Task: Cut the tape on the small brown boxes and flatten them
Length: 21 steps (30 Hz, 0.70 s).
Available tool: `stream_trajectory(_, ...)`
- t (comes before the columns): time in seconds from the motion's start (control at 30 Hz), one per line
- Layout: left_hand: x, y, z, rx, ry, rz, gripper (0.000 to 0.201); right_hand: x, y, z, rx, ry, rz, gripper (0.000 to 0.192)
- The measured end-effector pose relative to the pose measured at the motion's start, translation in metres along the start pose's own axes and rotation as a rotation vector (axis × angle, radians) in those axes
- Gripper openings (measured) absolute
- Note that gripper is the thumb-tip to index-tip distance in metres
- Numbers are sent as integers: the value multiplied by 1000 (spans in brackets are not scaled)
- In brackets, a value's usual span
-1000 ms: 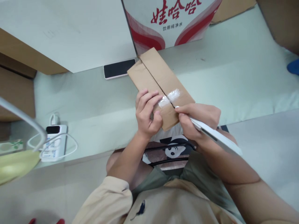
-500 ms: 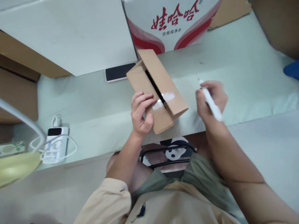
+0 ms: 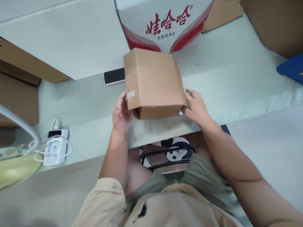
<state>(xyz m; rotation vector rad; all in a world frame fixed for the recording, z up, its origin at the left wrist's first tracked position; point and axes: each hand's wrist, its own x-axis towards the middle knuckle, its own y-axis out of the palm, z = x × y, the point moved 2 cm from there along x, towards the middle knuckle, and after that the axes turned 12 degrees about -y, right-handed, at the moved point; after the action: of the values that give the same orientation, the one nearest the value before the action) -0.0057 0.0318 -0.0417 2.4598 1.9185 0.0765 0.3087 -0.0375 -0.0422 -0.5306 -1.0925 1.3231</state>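
The small brown cardboard box sits on the pale green table, one broad plain face turned up, its near end showing a dark gap under the top panel. The left hand presses its fingers against the box's left edge, beside a scrap of clear tape. The right hand grips the near right corner, fingers curled against it; something small and pale shows at its fingertips, too hidden to name. Just behind the box stands a white carton with red lettering, and a dark phone lies half tucked behind the box's left side. A white power bank with looped cable rests well off to the left.
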Motion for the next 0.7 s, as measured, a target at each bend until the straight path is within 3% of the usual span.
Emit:
stream_trajectory(0.1, 2, 4, 6, 20, -9, 45, 82, -2, -4, 4, 196, -92, -20, 48)
stream_trajectory(0.3, 8, 0, 19, 11, 27, -158, 74, -9, -7, 15, 570, -92, -150, 67)
stream_trajectory(0.47, 3, 10, 19, -7, 35, -111, 76, -13, 5, 18, 599, -27, -177, 59)
stream_trajectory(0.7, -3, 14, 12, 71, -9, -177, 88, -7, 5, 15, 553, 68, -181, 42)
